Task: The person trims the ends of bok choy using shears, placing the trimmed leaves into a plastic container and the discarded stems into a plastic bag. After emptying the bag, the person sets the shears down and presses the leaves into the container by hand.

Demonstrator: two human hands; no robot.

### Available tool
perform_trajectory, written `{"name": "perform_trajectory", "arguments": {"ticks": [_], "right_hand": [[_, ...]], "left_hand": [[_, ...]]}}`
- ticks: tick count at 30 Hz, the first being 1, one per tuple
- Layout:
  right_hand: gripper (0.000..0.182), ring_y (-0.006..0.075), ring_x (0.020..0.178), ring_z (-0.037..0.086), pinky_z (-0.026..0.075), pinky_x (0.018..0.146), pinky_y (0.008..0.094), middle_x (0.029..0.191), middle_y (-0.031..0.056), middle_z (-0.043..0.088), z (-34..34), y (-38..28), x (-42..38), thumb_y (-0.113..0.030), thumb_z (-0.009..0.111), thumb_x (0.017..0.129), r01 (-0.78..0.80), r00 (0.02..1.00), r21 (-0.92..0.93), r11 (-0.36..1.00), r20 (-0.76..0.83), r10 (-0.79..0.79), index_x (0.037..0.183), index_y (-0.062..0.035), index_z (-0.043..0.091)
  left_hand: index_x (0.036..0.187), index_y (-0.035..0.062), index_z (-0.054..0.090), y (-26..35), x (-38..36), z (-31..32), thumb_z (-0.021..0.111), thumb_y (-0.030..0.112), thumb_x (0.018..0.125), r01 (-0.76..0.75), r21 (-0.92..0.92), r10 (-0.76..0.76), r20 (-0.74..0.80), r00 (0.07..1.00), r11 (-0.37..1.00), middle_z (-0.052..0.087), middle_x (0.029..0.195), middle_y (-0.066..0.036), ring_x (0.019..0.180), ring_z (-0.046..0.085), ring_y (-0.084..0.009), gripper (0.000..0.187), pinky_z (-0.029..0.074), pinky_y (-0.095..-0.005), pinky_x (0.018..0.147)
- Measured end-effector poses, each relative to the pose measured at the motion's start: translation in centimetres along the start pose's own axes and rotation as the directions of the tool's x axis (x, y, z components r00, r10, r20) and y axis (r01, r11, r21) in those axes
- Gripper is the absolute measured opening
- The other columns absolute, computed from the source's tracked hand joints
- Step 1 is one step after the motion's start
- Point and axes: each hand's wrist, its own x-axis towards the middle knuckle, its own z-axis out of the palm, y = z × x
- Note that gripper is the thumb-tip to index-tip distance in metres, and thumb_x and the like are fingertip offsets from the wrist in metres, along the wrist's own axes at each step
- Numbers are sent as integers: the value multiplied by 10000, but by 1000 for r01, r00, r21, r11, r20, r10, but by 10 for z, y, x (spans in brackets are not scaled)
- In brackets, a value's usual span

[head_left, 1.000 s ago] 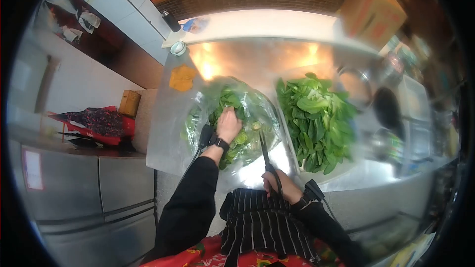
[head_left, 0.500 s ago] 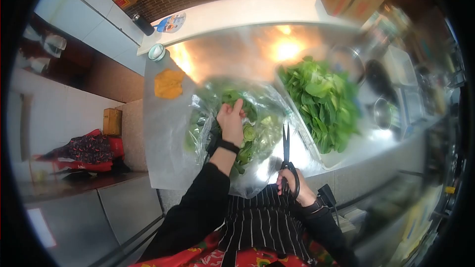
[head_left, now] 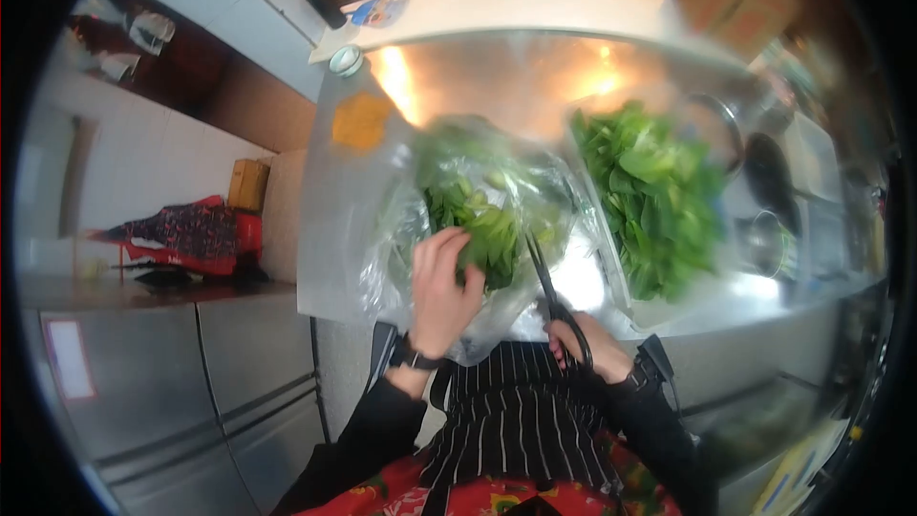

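Leafy greens [head_left: 492, 239] lie in an open clear plastic bag [head_left: 396, 258] on the metal table. My left hand [head_left: 444, 291] is at the near edge of these greens, fingers curved and apart from the thumb, its fingertips against the leaves. Black scissors [head_left: 544, 277] are in my right hand [head_left: 578, 342], their blades pointing up and left beside the greens. To the right, a white tray [head_left: 611, 263] holds a big heap of green leafy vegetables [head_left: 651, 196].
An orange cloth [head_left: 360, 122] and a small bowl [head_left: 346, 60] sit at the table's left. A black bottle [head_left: 326, 7] stands behind them. Pans and a clear container [head_left: 812, 148] are at the right; a cardboard box [head_left: 734, 0] is at the back right.
My left hand has drawn back toward me, from deep in the bag to the near edge of the greens. The scissors have tilted to the left. The camera view has shifted.
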Motion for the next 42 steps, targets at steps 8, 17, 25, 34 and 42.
{"name": "perform_trajectory", "arguments": {"ticks": [8, 17, 25, 34, 42], "right_hand": [[376, 171, 552, 593, 472, 528, 300, 666, 72, 574, -7, -6, -2, -315, 542, 959, 236, 972, 134, 962, -45, -232, 780, 11, 590], [352, 179, 573, 601, 498, 561, 333, 710, 84, 598, -10, 37, 1, -336, 598, 961, 259, 965, 18, 966, -42, -258, 863, 2, 606], [466, 333, 775, 612, 456, 724, 456, 807, 210, 628, -14, -1, -6, -432, 643, 925, 323, 939, -464, 825, 50, -339, 952, 33, 636], [493, 341, 792, 627, 468, 722, 445, 847, 215, 639, -20, -19, 3, -417, 726, 872, 332, 930, -469, 819, 18, -366, 990, 51, 622], [523, 293, 748, 620, 468, 712, 426, 796, 178, 637, -15, -42, 20, -453, 679, 865, 341, 937, -504, 794, 115, -329, 981, 56, 643]], "left_hand": [[1133, 10, 655, -22, 37, 91, 705, 177, 851, 124, 264, -234, 443, 865, 957, 639, 1161, -204, 1144, 579, -393, 331, 485, -446, 937], [1235, 27, 505, -47, 1, 57, 751, 147, 829, 497, 74, -449, 558, 698, 864, 622, 1152, -198, 1014, 632, -352, 490, 506, -433, 882], [1255, -24, 668, -19, -9, 17, 756, 70, 867, 863, -465, -395, 768, 504, 199, 726, 1078, -44, 948, 655, -93, 409, 505, -258, 860], [1245, -15, 528, -15, 2, 11, 661, 35, 932, 737, -580, -372, 637, 676, 346, 696, 1067, -47, 991, 646, -120, 343, 496, -266, 901], [1278, -16, 634, -18, 10, 4, 681, 179, 964, 764, -464, -348, 697, 627, 449, 682, 1054, -19, 950, 591, -74, 372, 485, -254, 856]]}}
